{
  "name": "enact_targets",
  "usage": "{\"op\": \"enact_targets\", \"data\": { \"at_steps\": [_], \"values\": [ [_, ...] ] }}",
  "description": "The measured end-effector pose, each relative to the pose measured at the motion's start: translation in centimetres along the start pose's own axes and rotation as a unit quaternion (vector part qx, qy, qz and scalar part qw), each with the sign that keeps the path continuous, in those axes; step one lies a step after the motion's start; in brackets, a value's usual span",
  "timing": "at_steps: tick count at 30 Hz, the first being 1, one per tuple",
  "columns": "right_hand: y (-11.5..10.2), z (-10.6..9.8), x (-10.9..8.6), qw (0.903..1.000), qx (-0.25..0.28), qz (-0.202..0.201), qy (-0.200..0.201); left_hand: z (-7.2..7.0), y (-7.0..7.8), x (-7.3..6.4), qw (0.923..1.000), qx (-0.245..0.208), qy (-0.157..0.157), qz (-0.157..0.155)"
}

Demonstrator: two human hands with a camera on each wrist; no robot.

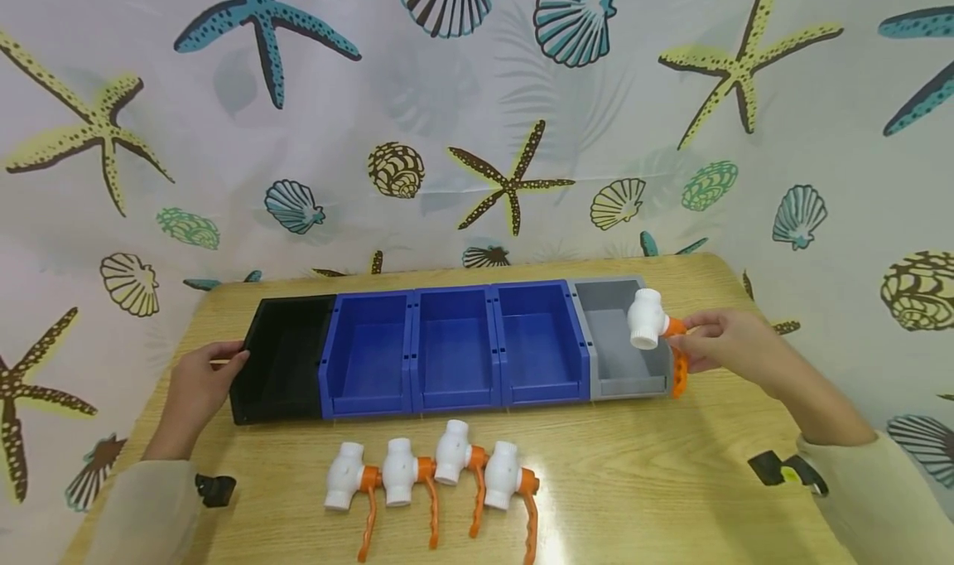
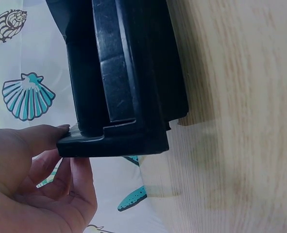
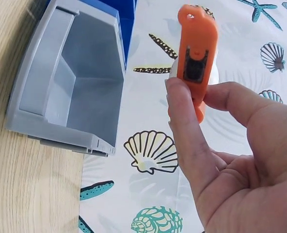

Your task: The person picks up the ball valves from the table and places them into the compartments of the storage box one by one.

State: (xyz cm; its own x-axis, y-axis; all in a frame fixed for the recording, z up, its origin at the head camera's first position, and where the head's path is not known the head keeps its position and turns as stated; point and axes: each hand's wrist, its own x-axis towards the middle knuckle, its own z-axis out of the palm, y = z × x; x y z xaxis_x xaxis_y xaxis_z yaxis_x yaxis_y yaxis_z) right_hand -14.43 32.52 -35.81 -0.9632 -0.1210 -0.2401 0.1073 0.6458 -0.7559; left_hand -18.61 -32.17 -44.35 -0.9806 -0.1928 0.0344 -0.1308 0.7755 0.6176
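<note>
**Head view: five valves, five bins, two hands**

Item 1. Held valve [image 1: 645, 318], white body, orange handle [image 1: 680, 376]. Position: raised beside the grey bin [image 1: 632, 388], toward its two o'clock side; handle hanging toward five. The right wrist view shows a gap between handle and bin.

Item 2. Right hand [image 1: 715, 340], at three o'clock of the grey bin. Narrow grip: thumb and fingers pinch the orange part of the held valve.

Item 3. Left hand [image 1: 201, 387], at nine o'clock of the black bin [image 1: 279, 409]. Thumb over the rim, fingers beneath it, gripping the edge.

Item 4. Four valves [image 1: 400, 470], matching, on the bench [image 1: 633, 474] at six o'clock of the blue bins [image 1: 456, 401]. Set in a close row, handles toward five.

Item 5. Bins, one row, ten o'clock to two: black, three blue, grey.

Handling note (judgement). The step in hand seems to be carrying the held valve near the grey bin. Best kept pinched close to the stem, as the body is likely the heavier end and could swing; handle clear of the bin wall; left hand steady, without pulling the row toward nine.
</note>
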Motion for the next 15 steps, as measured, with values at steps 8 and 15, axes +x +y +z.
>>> {"op": "enact_targets", "data": {
  "at_steps": [8, 15],
  "values": [
    [0.0, -0.5, 2.4, 0.9995, -0.030, 0.001, -0.011, -0.1, 0.2, -0.1, 1.0000, -0.004, 0.001, -0.003],
    [-0.3, -0.7, 4.0, 0.9985, -0.047, 0.004, -0.027, 0.0, 0.3, -0.2, 0.9999, -0.010, -0.006, -0.012]
  ]
}}
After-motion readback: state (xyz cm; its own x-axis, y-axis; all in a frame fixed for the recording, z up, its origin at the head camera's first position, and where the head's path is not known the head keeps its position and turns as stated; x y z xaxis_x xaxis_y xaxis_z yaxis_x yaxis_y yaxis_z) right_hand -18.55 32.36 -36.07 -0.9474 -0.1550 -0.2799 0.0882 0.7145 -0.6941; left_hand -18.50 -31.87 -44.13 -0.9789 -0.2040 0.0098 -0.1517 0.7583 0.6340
